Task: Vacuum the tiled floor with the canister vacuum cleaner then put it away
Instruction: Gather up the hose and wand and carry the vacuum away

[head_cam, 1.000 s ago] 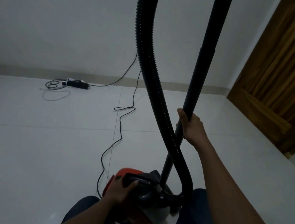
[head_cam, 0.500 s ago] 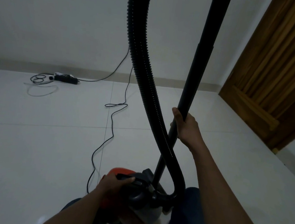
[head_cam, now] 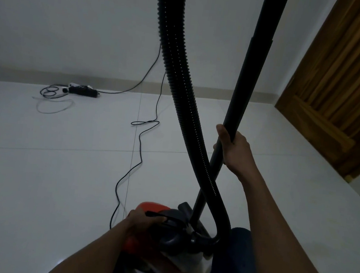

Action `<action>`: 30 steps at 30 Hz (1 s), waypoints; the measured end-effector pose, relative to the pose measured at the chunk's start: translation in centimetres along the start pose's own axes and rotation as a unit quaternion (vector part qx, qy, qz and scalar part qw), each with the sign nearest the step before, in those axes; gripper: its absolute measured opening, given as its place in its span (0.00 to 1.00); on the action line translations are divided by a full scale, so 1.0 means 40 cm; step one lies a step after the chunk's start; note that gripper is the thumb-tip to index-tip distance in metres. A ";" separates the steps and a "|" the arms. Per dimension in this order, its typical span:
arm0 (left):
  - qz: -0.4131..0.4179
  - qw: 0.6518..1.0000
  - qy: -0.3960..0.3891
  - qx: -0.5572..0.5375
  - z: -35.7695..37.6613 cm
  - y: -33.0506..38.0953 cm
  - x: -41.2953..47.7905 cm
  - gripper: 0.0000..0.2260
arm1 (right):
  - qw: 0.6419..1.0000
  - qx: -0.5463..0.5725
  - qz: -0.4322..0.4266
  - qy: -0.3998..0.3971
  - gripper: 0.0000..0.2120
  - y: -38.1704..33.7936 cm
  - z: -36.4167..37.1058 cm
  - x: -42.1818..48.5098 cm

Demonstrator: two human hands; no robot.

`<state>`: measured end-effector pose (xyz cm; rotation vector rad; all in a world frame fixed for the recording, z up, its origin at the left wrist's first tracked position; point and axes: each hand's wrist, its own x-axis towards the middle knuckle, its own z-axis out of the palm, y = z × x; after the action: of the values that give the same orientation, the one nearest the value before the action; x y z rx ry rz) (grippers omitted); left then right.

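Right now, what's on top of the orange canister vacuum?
The left hand grips its black carry handle; the black ribbed hose plugs in beside. Whatever lies under the hand is covered.

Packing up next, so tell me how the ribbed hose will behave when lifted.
Probably floppy: the hose hangs in a loose curve down to the vacuum, so it would likely sway. Its ribs should give fair grip, not slippery. The tube the right hand grips looks straight and stiff by contrast.
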<state>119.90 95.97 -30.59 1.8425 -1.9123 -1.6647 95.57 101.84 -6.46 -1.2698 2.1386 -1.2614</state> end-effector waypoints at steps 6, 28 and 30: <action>0.025 0.992 0.028 0.121 0.018 -0.006 -0.025 0.57 | 1.000 0.002 0.003 -0.005 0.31 0.001 -0.013 0.007; 0.203 0.913 0.070 0.346 0.082 0.036 -0.058 0.29 | 1.000 0.016 0.009 0.010 0.30 0.048 -0.044 0.041; 0.201 0.916 0.081 0.339 0.088 0.038 -0.061 0.27 | 1.000 0.002 0.009 0.000 0.30 0.071 -0.043 0.043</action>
<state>117.36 99.62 -29.61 1.4834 -2.7603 -0.7460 92.00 101.85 -7.66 -1.2454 2.1410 -1.2573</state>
